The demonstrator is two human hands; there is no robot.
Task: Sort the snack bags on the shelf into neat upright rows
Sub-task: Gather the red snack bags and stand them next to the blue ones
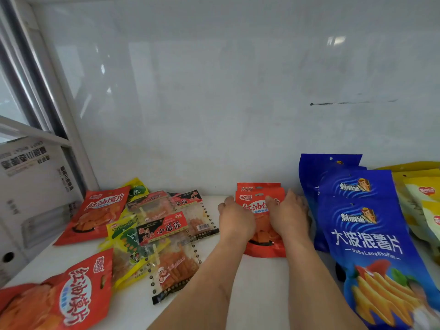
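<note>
In the head view, both hands are on a small row of red snack bags that stands upright near the back wall of the white shelf. At least two red bags stand one behind the other. The left hand lies against the left side of the front bag, with the fingers bent over its edge. The right hand lies against the right side, and its thumb and fingers curl on the bag front. So the two hands hold the front bag between them.

Just to the right of this row stand three blue chip bags, upright, one behind the other. Further right, at the edge of the view, there are yellow bags, leaning.

On the left part of the shelf many bags lie flat and mixed. One red bag lies near the back left corner, another red bag lies at the front left. Between them is a loose heap of clear packs with black and red labels and yellow-green bags, which overlap each other.

Outside the shelf, on the left, a white carton is seen.
</note>
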